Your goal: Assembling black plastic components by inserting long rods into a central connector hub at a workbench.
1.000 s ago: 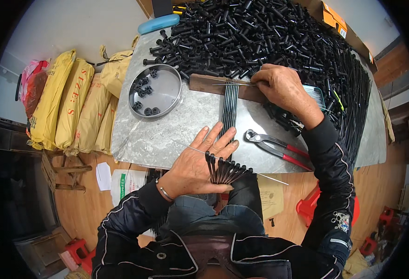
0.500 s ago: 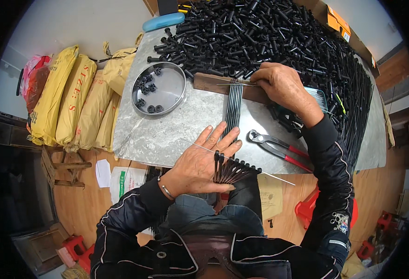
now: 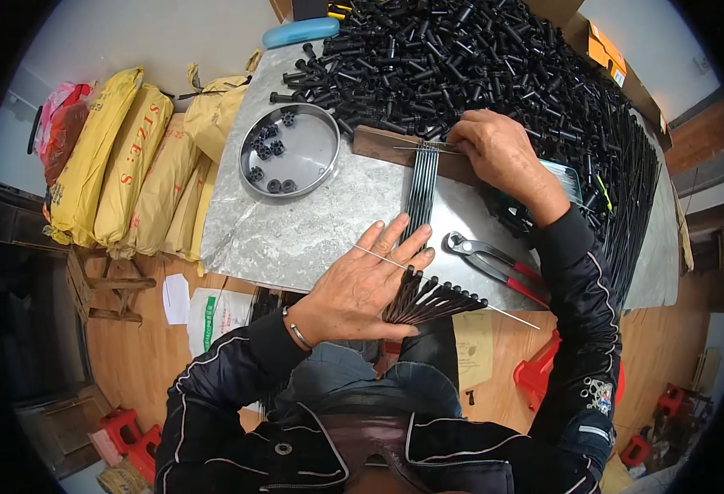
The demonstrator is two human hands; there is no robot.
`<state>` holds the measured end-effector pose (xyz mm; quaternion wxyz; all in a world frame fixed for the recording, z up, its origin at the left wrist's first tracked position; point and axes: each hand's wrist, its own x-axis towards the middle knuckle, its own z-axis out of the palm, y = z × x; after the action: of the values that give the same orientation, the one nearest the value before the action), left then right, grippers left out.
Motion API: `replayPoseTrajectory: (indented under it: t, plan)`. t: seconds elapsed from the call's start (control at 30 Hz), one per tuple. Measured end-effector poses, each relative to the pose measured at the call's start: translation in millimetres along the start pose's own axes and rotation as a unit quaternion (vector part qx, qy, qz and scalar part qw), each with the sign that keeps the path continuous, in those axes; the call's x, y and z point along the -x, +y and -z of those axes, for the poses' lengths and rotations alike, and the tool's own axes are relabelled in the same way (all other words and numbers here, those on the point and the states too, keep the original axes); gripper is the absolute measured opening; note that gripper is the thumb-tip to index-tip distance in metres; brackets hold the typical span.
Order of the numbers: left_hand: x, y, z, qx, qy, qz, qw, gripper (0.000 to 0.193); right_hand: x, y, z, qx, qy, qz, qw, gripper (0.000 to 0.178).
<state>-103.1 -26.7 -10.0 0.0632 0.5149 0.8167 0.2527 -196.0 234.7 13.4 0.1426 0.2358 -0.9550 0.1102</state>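
My left hand lies with fingers stretched over the near end of a row of thin metal rods, thumb pointing right. Across its fingers runs a thin wire, strung through the black eyelet ends of a fan of dark ribs beside the palm. The rods' far ends rest on a brown wooden block. There my right hand has its thumb and fingers pinched together on another thin wire, which crosses the rod ends; the fingertips are partly hidden.
Red-handled pincers lie right of the rods. Left of the block stands a round metal dish with small black parts. A large heap of black tubular pieces covers the table's far side; long black rods lie at the right.
The whole view has shifted slightly. The dark ribs by my left hand have swung to the right, and the upright pair now leans. My right hand stays at the block, pinching the wire.
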Motion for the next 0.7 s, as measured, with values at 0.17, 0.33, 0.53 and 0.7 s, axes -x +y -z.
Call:
replayPoseTrajectory:
  t: [0.17,0.33,0.53,0.7]
  plan:
    - [1.4,-1.2,-1.9,-0.003,0.008,-0.005,1.000,0.088,1.0,-6.8,6.7,0.039,-0.011,0.016,0.999,0.009]
    - [0.8,-0.9,-0.5,-0.002,0.005,-0.008,1.000,0.088,4.4,2.0,-6.9,-0.057,0.023,0.003,0.998,0.008]
    - [2.1,-2.0,-2.2,-0.002,0.007,-0.008,1.000,0.089,-2.5,-9.4,3.8,0.034,-0.021,0.014,0.999,0.009]
    - [1.8,-1.8,-1.0,-0.006,0.008,-0.012,1.000,0.088,-2.9,-3.8,-4.3,-0.028,-0.041,-0.029,0.998,0.011]
